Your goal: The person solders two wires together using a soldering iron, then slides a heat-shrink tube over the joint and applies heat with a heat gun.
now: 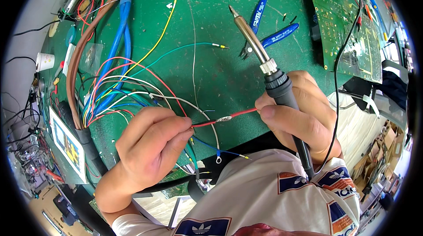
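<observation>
My left hand (154, 145) is closed, pinching a red wire with a black piece alongside it. A shiny, silvery joint (224, 118) sits along this wire between my hands. From the joint, a red wire (244, 112) runs to the fingertips of my right hand (304, 112), which pinch its end. That same hand also holds a soldering iron (282, 90), its black handle lying across the palm and fingers. The iron's metal tip points up and away, apart from the joint. Beyond it lie blue-handled cutters (260, 31) on the green mat.
Brown and blue cables (123, 29) fan out into many thin coloured wires at left. A green circuit board (343, 29) stands at the far right, with the iron's black cord (338, 68) passing before it. A paper cup (44, 61) and a printed sheet (68, 145) are at the left edge.
</observation>
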Demonstrator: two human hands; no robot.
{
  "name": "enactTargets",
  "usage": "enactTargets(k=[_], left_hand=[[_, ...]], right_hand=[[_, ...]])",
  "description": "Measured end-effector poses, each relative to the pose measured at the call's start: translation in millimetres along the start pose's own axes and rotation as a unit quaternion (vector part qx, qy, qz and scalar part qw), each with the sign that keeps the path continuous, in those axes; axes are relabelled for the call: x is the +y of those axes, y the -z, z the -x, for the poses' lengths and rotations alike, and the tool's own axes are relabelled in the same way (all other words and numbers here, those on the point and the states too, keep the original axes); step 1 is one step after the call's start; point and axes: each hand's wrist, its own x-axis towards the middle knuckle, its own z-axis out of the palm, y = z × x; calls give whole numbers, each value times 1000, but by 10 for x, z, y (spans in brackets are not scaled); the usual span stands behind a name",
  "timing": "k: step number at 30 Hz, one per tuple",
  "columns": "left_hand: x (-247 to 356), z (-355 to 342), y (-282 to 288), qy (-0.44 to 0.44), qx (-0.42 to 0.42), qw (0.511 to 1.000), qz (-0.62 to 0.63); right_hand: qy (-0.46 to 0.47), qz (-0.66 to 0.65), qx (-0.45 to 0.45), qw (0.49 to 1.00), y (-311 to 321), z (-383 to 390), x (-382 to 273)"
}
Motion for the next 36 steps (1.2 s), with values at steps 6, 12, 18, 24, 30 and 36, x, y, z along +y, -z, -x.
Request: enactTargets(k=[6, 12, 18, 24, 30, 36], left_hand=[[-57, 0, 3, -71, 4, 997, -33], [-90, 10, -18, -109, 11, 993, -41], [-118, 44, -35, -130, 22, 990, -51], [-140, 57, 4, -156, 8, 987, -43], [-132, 29, -12, -157, 25, 984, -76], [-60, 5, -28, -87, 11, 995, -39]], right_hand=[[6, 8, -1, 1000, 3, -9, -2], [10, 9, 3, 1000, 5, -11, 8], [4, 9, -6, 1000, 15, -21, -5], [6, 7, -6, 1000, 0, -23, 4], [9, 9, -3, 1000, -7, -22, 6], [9, 17, -6, 1000, -3, -26, 8]])
